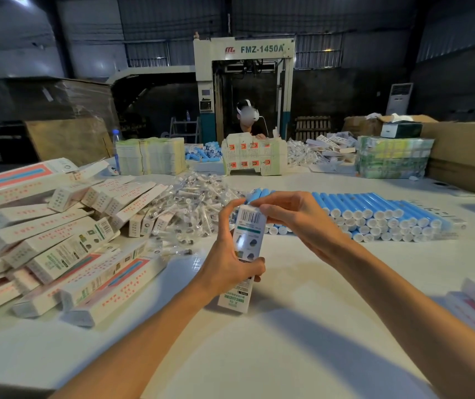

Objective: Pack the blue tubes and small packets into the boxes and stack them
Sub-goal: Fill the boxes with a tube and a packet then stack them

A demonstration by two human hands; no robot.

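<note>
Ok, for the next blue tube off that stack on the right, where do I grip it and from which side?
Grip a top-row tube in the blue tube stack across its blue barrel, coming from above. They lie flat, packed side by side with white caps facing you, so only the upper curve is free. The left hand already holds the box.

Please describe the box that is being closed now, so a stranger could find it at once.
Start at the white table, between the pile of boxes and the blue tubes. The box stands upright there, gripped by the left hand and right hand; all others lie flat.
</note>
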